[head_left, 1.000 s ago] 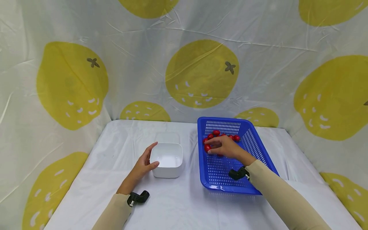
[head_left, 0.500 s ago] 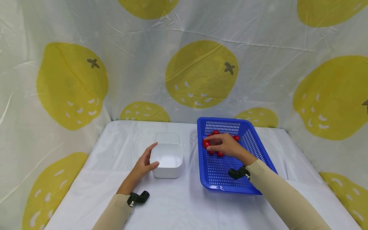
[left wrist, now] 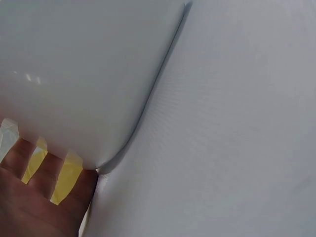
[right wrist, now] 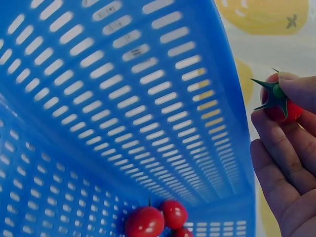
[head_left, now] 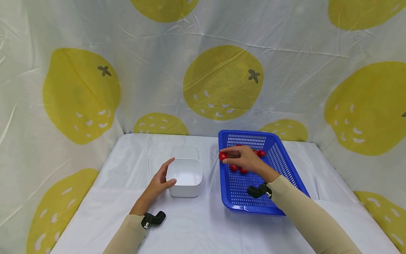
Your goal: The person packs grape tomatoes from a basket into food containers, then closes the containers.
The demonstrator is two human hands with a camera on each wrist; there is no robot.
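Observation:
My right hand (head_left: 245, 158) pinches a red cherry tomato (head_left: 222, 156) over the left rim of the blue plastic basket (head_left: 224, 187). In the right wrist view, the tomato (right wrist: 280, 112) shows a green star-shaped stem top between thumb and fingertips. More cherry tomatoes (right wrist: 144, 222) lie inside the basket, some hidden behind the hand. At the left, my left hand (head_left: 159, 182) holds the white square container (head_left: 184, 191), its thumb at the front left and fingers along the left side. The container looks bare inside. Seen from the left wrist, fingers touch the container wall (left wrist: 89, 84).
Behind the container lies a clear, flat, squarish piece (head_left: 185, 152), perhaps a lid. A white cloth (head_left: 203, 229) covers the table. A lemon-print curtain (head_left: 152, 77) hangs at the back and sides. Black wrist cameras (head_left: 153, 218) are strapped to both wrists.
The right hand has lifted a cherry tomato from the basket's left part and moved left, to above the rim. The left hand and container have stayed in place.

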